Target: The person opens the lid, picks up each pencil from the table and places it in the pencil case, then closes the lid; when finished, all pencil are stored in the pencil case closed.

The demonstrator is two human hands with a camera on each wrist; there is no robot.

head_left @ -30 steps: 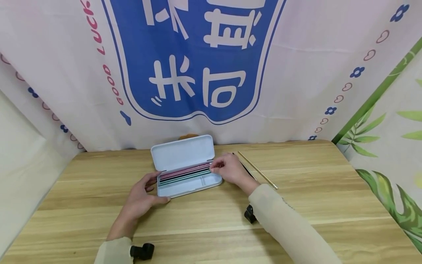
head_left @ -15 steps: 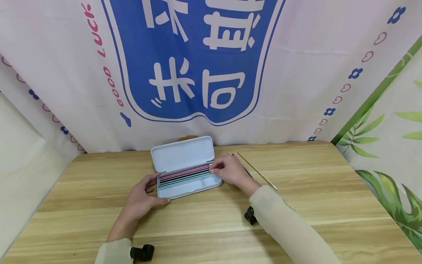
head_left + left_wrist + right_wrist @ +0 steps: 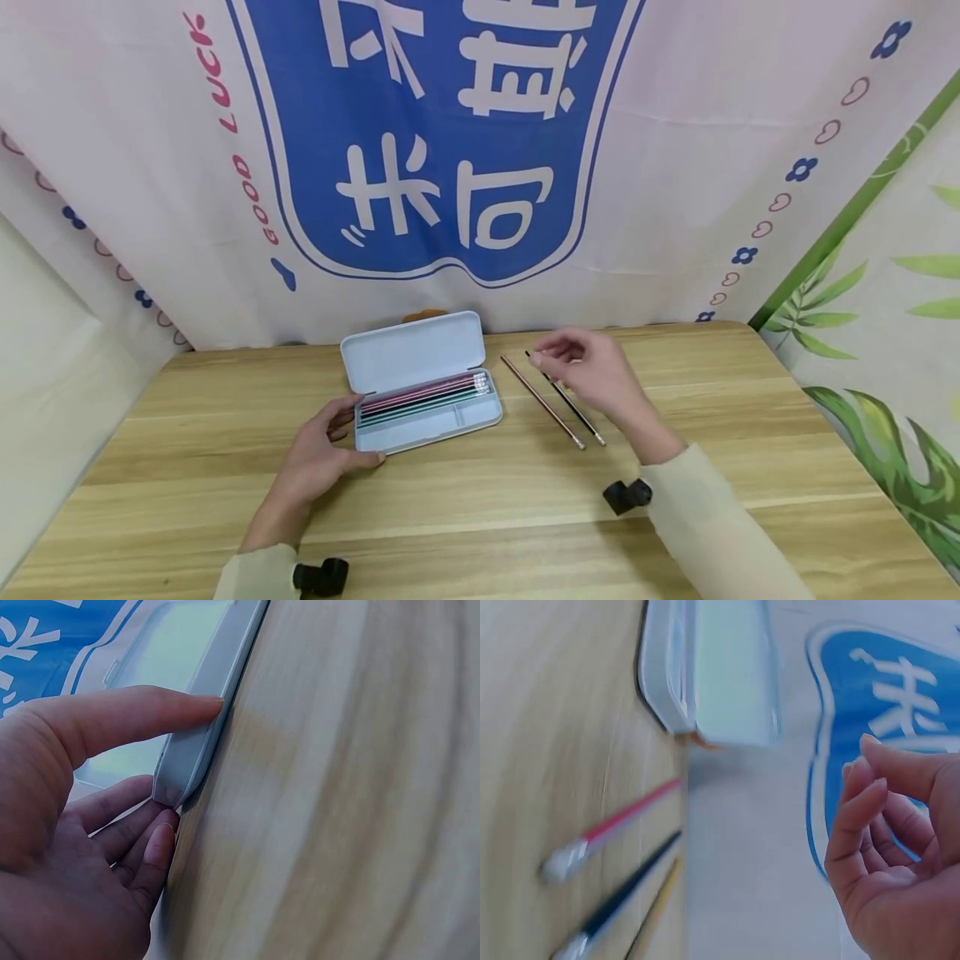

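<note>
Your left hand gripped the left end of the pencil case, thumb on its front edge. Your right hand, loosely curled with nothing between its fingers, hovered over the black pencil; the reddish pencil lay between that pencil and the case.
</note>
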